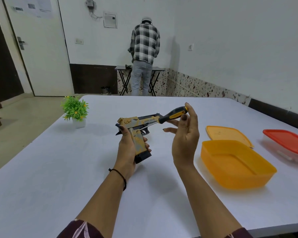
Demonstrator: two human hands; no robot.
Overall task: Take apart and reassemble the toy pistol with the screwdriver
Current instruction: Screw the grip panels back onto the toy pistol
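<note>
A gold and dark blue toy pistol is held upright above the white table, its barrel pointing right. My left hand grips its handle from the left. My right hand holds the black and yellow screwdriver by the handle end with the fingertips. The screwdriver's metal shaft slants down to the left and its tip touches the pistol's side just above the grip, near the trigger.
An open orange container sits right of my hands, its orange lid behind it. A clear box with a red lid stands at the far right. A small potted plant is at the back left. A person stands at a far table.
</note>
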